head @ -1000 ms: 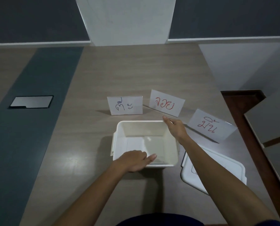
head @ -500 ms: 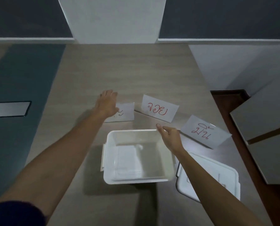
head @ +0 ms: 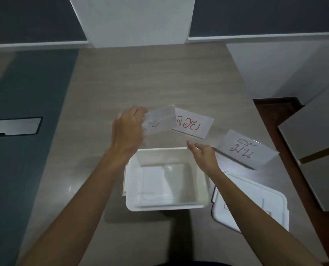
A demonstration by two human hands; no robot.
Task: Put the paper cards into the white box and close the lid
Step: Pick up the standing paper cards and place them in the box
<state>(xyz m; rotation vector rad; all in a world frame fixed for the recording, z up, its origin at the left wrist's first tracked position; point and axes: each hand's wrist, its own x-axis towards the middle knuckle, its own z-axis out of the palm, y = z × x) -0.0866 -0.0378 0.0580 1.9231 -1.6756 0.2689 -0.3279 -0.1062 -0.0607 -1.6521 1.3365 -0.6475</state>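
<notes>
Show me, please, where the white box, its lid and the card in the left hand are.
white box (head: 204,184): head view, right wall.
lid (head: 271,196): head view, bare top right of the forearm.
card in the left hand (head: 162,118): head view, blurred middle of the sheet.

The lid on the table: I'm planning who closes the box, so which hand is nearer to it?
Right. The right hand rests at the white box's far right corner, just above the lid. The left hand is beyond the box, gripping a blurred card.

Open white plastic box (head: 166,207), white rectangular lid (head: 255,196), white paper cards with red handwritten script (head: 191,123) (head: 248,148), pale wood-grain bench (head: 150,77) with dark grey-blue stripe (head: 21,116)
</notes>
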